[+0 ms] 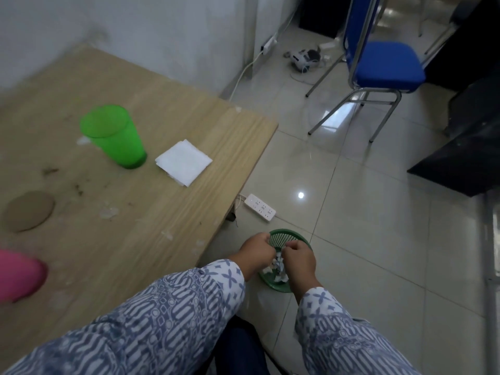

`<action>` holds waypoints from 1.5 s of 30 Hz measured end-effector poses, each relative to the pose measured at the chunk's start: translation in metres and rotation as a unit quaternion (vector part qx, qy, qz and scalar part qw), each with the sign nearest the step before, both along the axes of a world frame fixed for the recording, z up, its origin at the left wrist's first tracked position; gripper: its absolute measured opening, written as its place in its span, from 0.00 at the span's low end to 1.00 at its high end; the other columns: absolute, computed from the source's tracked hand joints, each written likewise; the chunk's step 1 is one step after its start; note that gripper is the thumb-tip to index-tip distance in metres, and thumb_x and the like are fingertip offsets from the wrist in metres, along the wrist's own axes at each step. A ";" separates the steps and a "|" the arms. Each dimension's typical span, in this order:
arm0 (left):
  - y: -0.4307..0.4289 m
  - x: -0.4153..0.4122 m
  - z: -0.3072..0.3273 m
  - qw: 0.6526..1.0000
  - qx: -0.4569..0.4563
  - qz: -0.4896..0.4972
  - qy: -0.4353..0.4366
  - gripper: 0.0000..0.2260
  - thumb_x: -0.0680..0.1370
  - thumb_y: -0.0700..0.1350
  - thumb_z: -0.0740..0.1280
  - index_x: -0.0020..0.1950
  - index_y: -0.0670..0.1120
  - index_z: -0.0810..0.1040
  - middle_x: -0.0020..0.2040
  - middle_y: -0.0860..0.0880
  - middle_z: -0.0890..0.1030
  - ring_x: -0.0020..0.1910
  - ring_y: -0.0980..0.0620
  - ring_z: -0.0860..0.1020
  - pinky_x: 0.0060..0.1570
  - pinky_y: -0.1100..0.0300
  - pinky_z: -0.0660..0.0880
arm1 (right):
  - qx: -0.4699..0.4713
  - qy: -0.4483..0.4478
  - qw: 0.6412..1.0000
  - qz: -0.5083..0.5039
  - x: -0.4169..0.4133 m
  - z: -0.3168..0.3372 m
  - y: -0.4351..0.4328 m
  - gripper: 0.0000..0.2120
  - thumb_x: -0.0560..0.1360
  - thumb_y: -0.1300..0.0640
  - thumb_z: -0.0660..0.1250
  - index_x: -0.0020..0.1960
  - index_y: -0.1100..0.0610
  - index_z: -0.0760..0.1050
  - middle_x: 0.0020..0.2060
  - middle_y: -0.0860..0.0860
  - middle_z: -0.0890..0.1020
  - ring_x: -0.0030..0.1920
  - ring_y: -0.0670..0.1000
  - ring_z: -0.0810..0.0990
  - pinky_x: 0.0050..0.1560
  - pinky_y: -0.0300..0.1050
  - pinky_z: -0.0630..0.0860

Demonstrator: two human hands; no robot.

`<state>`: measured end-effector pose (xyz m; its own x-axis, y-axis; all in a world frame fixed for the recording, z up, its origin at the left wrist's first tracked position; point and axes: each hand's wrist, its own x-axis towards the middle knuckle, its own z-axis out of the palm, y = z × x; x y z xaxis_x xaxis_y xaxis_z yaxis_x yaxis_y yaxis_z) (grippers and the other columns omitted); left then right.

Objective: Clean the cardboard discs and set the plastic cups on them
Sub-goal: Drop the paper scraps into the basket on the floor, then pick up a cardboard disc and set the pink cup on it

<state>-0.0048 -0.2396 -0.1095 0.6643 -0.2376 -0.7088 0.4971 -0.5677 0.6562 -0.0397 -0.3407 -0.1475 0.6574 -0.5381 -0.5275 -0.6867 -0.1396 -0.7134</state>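
Observation:
A brown cardboard disc [28, 211] lies flat on the wooden table [167, 109] at the left. A green plastic cup [113, 136] stands upright further back, not on any disc. A pink plastic cup [19, 276] shows only in part at the left edge. Both my hands are off the table, low over a green waste basket [292, 235] on the floor. My left hand [254, 253] has its fingers curled by the basket's rim, and nothing shows in it. My right hand [299, 259] pinches a piece of crumpled tissue [278, 259] over the basket.
A folded stack of white tissues [184, 162] lies near the table's right edge. Stains and small white scraps mark the tabletop. On the tiled floor are a white power strip [259, 207] by the table leg and a blue chair [384, 66] further back. A dark cabinet stands at the right.

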 end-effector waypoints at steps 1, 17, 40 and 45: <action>0.002 0.001 0.009 1.000 -0.001 0.004 -0.008 0.21 0.78 0.36 0.60 0.71 0.43 0.67 0.68 0.44 0.73 0.61 0.47 0.72 0.54 0.61 0.67 | 0.002 -0.018 1.000 0.009 0.000 0.011 0.004 0.06 0.73 0.63 0.61 0.44 0.54 0.75 0.37 0.49 0.78 0.37 0.47 0.75 0.33 0.41 0.69; 0.135 -0.012 0.126 0.937 0.071 0.212 -0.269 0.20 0.75 0.38 0.61 0.68 0.43 0.69 0.66 0.44 0.71 0.65 0.49 0.71 0.61 0.60 0.68 | -0.044 -0.232 0.939 0.251 0.028 0.144 0.134 0.07 0.73 0.60 0.64 0.48 0.54 0.78 0.42 0.47 0.80 0.44 0.47 0.77 0.44 0.41 0.72; 0.253 0.014 0.093 0.832 0.247 0.448 -0.214 0.26 0.75 0.37 0.61 0.72 0.45 0.59 0.69 0.44 0.63 0.67 0.48 0.64 0.65 0.59 0.61 | -0.091 -0.218 0.717 0.655 0.141 0.129 0.289 0.10 0.74 0.61 0.63 0.53 0.59 0.77 0.49 0.55 0.80 0.51 0.54 0.77 0.43 0.35 0.63; 0.258 0.029 0.082 0.809 0.304 0.469 -0.183 0.28 0.81 0.43 0.56 0.76 0.42 0.47 0.77 0.43 0.51 0.75 0.46 0.53 0.72 0.57 0.51 | -0.146 -0.226 0.574 0.773 0.169 0.129 0.329 0.17 0.76 0.61 0.59 0.63 0.63 0.71 0.59 0.59 0.75 0.59 0.58 0.71 0.60 0.44 0.64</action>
